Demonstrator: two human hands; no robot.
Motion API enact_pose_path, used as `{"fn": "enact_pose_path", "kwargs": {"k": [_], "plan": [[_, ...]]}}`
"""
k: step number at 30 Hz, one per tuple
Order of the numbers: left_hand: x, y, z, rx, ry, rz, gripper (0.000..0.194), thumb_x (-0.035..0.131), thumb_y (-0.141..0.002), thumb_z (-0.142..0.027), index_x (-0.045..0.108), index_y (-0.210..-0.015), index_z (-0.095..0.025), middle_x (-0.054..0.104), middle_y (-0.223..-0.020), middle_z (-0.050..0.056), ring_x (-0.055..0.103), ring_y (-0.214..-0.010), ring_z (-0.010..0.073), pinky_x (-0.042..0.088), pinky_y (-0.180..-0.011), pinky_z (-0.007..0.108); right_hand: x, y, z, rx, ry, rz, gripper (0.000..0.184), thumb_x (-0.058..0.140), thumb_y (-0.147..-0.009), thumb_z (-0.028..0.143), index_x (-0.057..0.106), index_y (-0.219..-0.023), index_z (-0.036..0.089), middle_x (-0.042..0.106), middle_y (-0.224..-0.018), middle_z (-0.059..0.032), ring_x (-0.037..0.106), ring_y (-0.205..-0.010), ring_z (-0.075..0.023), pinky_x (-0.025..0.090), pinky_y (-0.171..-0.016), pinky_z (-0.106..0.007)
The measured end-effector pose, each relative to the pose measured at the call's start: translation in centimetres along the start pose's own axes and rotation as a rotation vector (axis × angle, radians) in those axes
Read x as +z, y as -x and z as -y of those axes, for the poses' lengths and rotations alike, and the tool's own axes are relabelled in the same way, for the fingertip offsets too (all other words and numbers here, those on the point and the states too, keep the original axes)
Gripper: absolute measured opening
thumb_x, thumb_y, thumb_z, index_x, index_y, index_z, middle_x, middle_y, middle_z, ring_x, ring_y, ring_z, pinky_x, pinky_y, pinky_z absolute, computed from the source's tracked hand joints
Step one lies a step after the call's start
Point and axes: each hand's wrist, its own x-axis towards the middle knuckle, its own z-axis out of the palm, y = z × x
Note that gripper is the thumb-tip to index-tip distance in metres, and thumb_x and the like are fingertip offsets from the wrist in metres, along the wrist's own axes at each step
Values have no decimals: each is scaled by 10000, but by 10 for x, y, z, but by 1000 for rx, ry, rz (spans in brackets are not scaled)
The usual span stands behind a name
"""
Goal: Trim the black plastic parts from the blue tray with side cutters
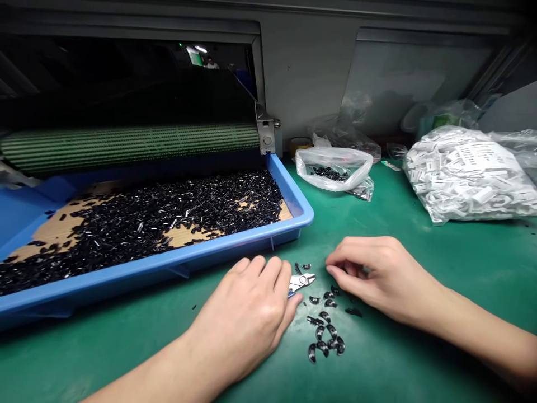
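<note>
My left hand (258,305) is wrapped round a pair of side cutters (300,281), whose metal jaws point right and stand slightly apart. Most of their handle is hidden under my palm; a bit of blue shows. To the right, my right hand (373,274) hovers with thumb and forefinger close together, and whatever may be between the tips is too small to make out. Several small curved black plastic pieces (322,345) lie on the green tabletop between and below my hands. A thin black toothed piece (297,268) rests just beyond the cutter jaws.
A blue tray (289,184) full of small black parts stands at left, under a green conveyor roller (134,146). Behind my right hand, an open clear bag (361,176) holds more black parts. A large bag of white plastic parts (474,176) sits at far right.
</note>
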Motion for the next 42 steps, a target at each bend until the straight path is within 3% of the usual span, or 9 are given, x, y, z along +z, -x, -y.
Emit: {"fn": "enact_pose_path", "kwargs": {"k": [3, 8, 26, 29, 35, 42], "plan": [[-1, -1, -1, 4, -30, -2, 352, 434, -1079, -330, 673, -1174, -90, 591, -906, 80, 592, -796, 285, 524, -693, 472, 2, -4, -2, 32, 28, 95, 194, 572, -1019, 180, 748, -939, 168, 684, -855, -45, 612, -732, -159, 450, -694, -296], [-1, -1, -1, 7, -26, -13, 344, 447, -1079, -324, 670, -1183, -85, 618, -954, 97, 607, -855, 308, 497, -702, 475, -6, -3, 0, 66, 28, 209, 254, 533, -1002, 105, 772, -1014, 194, 724, -985, -55, 671, -864, -181, 483, -787, -304], [-1, 0, -6, 6, 24, -51, 353, 417, -1093, -317, 682, -1192, -106, 655, -1000, 100, 603, -909, 315, 442, -742, 470, 12, 5, -9, -8, -16, 181, 227, 545, -1076, 236, 755, -1021, 170, 673, -959, -60, 632, -827, -181, 459, -752, -305], [-4, -1, -5, 9, 40, -17, 315, 447, -1084, -318, 690, -1133, -123, 655, -993, 92, 596, -886, 302, 445, -735, 467, 12, 6, -7, -18, -23, 169, 220, 546, -1075, 234, 744, -1007, 165, 646, -919, -46, 604, -799, -175, 446, -734, -304], [-12, -9, -1, 4, 46, 111, 300, 442, -1085, -338, 674, -1128, -153, 616, -970, 71, 581, -889, 303, 468, -789, 503, 4, 3, -2, 4, -49, 262, 244, 502, -1072, 186, 741, -1026, 188, 628, -949, -33, 605, -829, -167, 439, -748, -291], [-27, -22, 0, 110, -76, 157, 301, 448, -1068, -328, 679, -1047, -135, 563, -898, 74, 549, -819, 295, 465, -745, 489, 9, 2, -6, -20, -100, 173, 205, 545, -1018, 127, 726, -927, 162, 622, -859, -13, 579, -790, -146, 411, -721, -266]]}}
